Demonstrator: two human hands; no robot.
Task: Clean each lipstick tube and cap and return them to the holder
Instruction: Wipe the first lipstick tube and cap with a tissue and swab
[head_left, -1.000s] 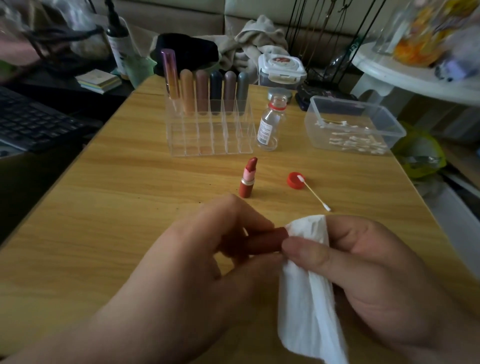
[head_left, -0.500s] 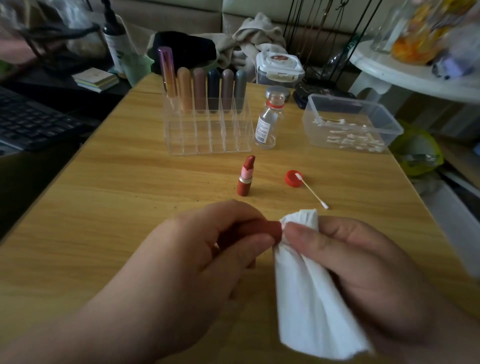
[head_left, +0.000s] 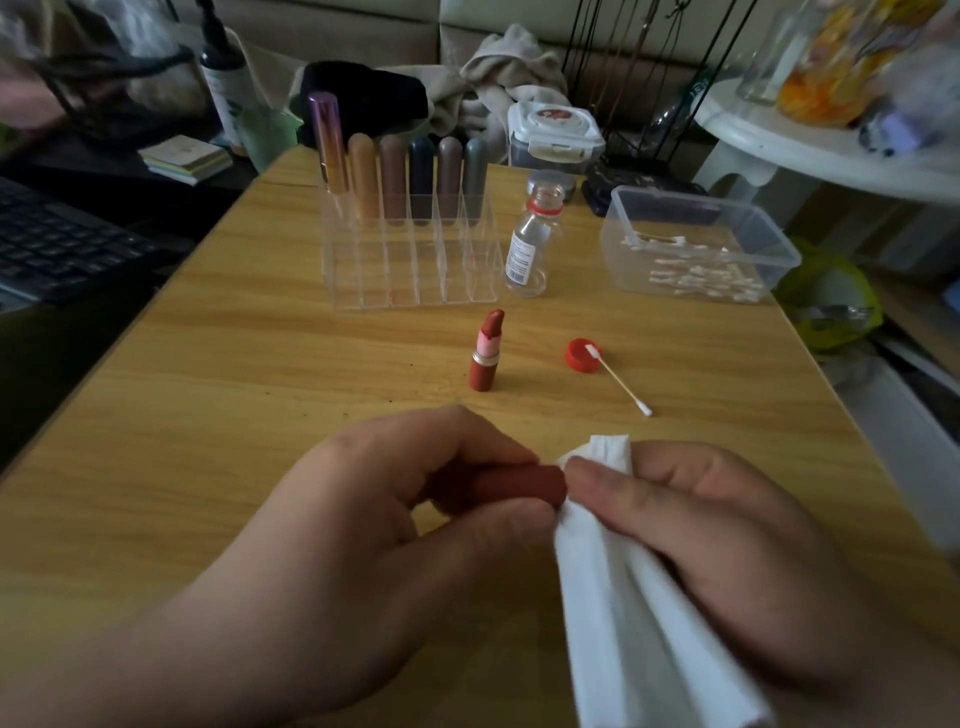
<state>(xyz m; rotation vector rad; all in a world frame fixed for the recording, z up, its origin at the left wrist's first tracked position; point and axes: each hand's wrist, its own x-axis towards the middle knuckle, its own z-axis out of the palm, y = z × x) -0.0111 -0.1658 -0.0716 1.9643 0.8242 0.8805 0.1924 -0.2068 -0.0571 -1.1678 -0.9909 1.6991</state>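
My left hand (head_left: 363, 525) grips a brick-red lipstick cap (head_left: 519, 486) lying sideways near the table's front. My right hand (head_left: 706, 540) pinches a white tissue (head_left: 628, 597) against the cap's right end. The uncapped red lipstick tube (head_left: 485, 353) stands upright on the table beyond my hands, its bullet exposed. Farther back stands the clear acrylic holder (head_left: 415, 270), with several capped lipsticks (head_left: 395, 176) in its rear row and its front cells bare.
A small glass bottle (head_left: 532, 244) stands open to the right of the holder. Its red cap (head_left: 582, 355) lies on the table with a cotton swab (head_left: 621, 382) resting on it. A clear tub of swabs (head_left: 696, 244) sits at back right. A keyboard (head_left: 57, 244) is left of the table.
The tissue has shifted slightly against the cap's end while both hands keep their grip. The cap shows a little more between my fingers.
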